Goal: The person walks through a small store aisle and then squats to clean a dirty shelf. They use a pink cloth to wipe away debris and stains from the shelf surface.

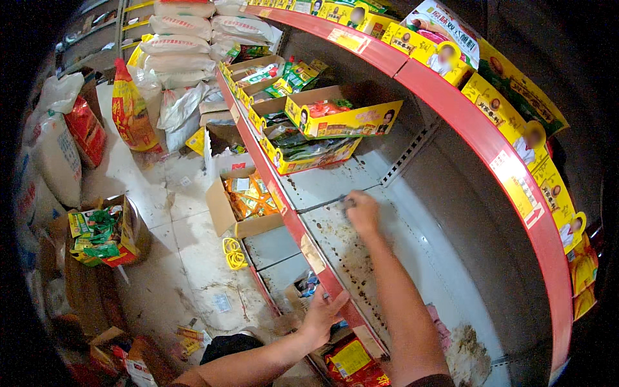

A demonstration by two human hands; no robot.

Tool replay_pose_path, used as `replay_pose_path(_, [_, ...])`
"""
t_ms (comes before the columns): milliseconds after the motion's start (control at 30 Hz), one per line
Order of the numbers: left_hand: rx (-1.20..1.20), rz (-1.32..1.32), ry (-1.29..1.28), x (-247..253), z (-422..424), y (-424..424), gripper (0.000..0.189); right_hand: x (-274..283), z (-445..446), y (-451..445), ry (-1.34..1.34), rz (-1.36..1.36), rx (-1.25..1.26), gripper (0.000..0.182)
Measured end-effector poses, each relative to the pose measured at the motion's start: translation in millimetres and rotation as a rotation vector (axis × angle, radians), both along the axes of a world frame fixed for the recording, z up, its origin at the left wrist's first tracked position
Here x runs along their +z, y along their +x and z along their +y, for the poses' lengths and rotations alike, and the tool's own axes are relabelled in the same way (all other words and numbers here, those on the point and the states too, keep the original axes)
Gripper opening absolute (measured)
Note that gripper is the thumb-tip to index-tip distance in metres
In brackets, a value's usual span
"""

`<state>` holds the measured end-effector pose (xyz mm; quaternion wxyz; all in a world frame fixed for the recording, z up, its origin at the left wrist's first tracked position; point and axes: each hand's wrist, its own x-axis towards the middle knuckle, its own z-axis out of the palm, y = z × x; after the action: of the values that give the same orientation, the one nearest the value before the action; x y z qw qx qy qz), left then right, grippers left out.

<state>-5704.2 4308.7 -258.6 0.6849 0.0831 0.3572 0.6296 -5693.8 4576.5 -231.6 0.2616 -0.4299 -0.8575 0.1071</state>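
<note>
My right hand [363, 213] is closed around a small dark object [348, 202], mostly hidden by the fingers, too little of it showing to name. It is low over a stained white metal shelf [333, 232], near a seam between two panels. Brown spots and dark specks run along the shelf's front. My left hand [323, 312] grips the red front edge strip [309, 251] of that shelf, thumb on top. A pink cloth [439, 326] lies partly behind my right forearm, beside a patch of brown grime [466, 358].
Yellow display boxes [316, 157] of packets stand farther along the shelf. An upper shelf with a red edge [435, 89] curves overhead on the right. Below sits an open carton [251, 196] of orange packets. Yellow strapping [234, 253], a carton of green packets [104, 230] and stacked sacks [176, 46] are on the floor.
</note>
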Motion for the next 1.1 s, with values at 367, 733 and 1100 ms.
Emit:
replay_pose_path(367, [-0.024, -0.011, -0.024, -2.8, 3.7, 5.8, 0.038, -16.3, -5.4, 9.7, 0.043, -0.016, 0.076, 0.016])
replay_pose_path(733, [-0.014, -0.006, 0.010, -8.8, 3.8, 1.0, 0.039, -1.6, -71.1, -14.9, 0.110, 0.098, 0.502, 0.007])
replay_pose_path(1100, [0.037, -0.088, -0.008, 10.9, -1.9, 1.6, 0.039, 41.0, -168.4, 120.3, -0.155, -0.127, 0.458, 0.008])
